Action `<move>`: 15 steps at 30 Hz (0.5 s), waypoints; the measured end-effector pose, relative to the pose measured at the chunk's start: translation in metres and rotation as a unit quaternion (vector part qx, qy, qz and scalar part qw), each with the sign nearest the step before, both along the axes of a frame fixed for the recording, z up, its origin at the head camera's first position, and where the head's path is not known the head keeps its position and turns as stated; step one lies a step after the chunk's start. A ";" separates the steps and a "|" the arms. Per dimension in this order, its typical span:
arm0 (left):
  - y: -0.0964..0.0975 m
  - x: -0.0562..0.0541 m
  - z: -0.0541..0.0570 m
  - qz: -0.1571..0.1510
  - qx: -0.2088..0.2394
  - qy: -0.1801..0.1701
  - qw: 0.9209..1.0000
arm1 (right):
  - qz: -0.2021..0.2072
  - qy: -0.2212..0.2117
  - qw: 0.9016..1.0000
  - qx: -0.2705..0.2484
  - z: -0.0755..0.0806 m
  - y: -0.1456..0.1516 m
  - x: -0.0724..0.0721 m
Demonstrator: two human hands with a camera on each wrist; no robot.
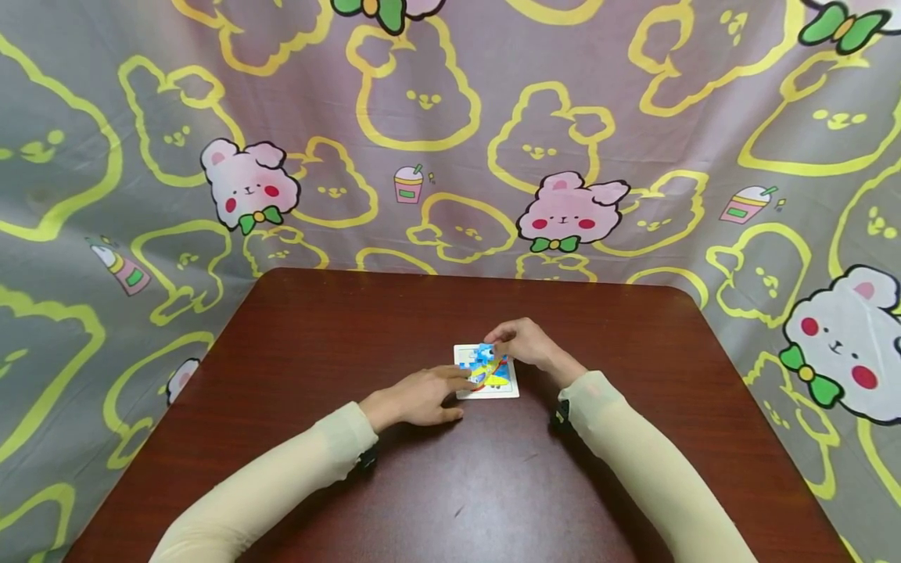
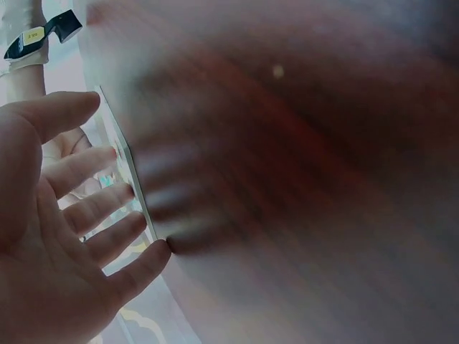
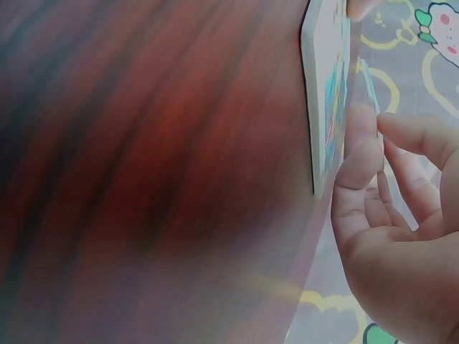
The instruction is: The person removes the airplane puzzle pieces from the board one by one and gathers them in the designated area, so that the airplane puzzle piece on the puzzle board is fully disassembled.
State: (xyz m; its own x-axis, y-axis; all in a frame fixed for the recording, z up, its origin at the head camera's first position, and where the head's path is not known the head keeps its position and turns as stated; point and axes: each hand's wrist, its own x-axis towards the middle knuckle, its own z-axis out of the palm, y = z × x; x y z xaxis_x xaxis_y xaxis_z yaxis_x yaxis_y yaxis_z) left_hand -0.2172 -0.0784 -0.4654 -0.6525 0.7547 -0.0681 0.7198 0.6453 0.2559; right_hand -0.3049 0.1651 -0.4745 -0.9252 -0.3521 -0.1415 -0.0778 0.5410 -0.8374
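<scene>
A small square jigsaw board (image 1: pixel 501 393) with a white border and a blue, yellow and red picture lies flat on the table. At its left side, my left hand (image 1: pixel 421 396) rests with fingers spread and fairly straight, the fingertips on the board's edge (image 2: pixel 133 172). Over the upper right corner, my right hand (image 1: pixel 528 344) pinches a thin blue puzzle piece (image 3: pixel 370 84) between thumb and fingers. In the right wrist view the piece stands tilted above the board surface, seen nearly edge-on; its picture is hidden there.
The dark brown wooden table (image 1: pixel 338 328) spreads around the board. A patterned curtain (image 1: pixel 450 109) with bears and drinks hangs behind the table and along both sides. A black band with a yellow label (image 2: pixel 34 36) sits on the right wrist.
</scene>
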 end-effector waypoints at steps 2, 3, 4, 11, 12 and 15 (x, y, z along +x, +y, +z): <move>0.000 0.000 0.000 -0.005 -0.004 0.002 1.000 | -0.002 0.001 1.000 -0.005 -0.001 0.005 0.000; 0.000 0.000 0.000 -0.006 -0.005 0.002 1.000 | -0.002 0.000 1.000 -0.007 -0.001 0.007 0.000; -0.001 0.000 0.000 -0.004 -0.006 0.000 1.000 | -0.002 0.001 1.000 -0.007 -0.001 0.009 -0.001; -0.001 0.001 -0.001 0.005 -0.007 -0.008 1.000 | -0.015 -0.007 1.000 0.003 -0.002 0.025 -0.002; -0.001 0.001 -0.001 0.003 -0.006 -0.007 1.000 | -0.019 -0.010 1.000 0.005 -0.001 0.028 -0.001; -0.001 0.001 -0.001 0.001 -0.009 -0.005 1.000 | -0.027 -0.010 1.000 0.007 0.000 0.035 -0.001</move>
State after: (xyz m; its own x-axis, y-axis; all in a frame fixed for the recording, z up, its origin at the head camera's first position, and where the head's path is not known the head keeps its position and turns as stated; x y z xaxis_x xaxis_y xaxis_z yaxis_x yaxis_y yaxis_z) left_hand -0.2167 -0.0794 -0.4664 -0.6536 0.7517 -0.0878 0.7154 0.6515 0.2524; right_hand -0.3055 0.2001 -0.4745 -0.9398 -0.2992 -0.1650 -0.0312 0.5560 -0.8306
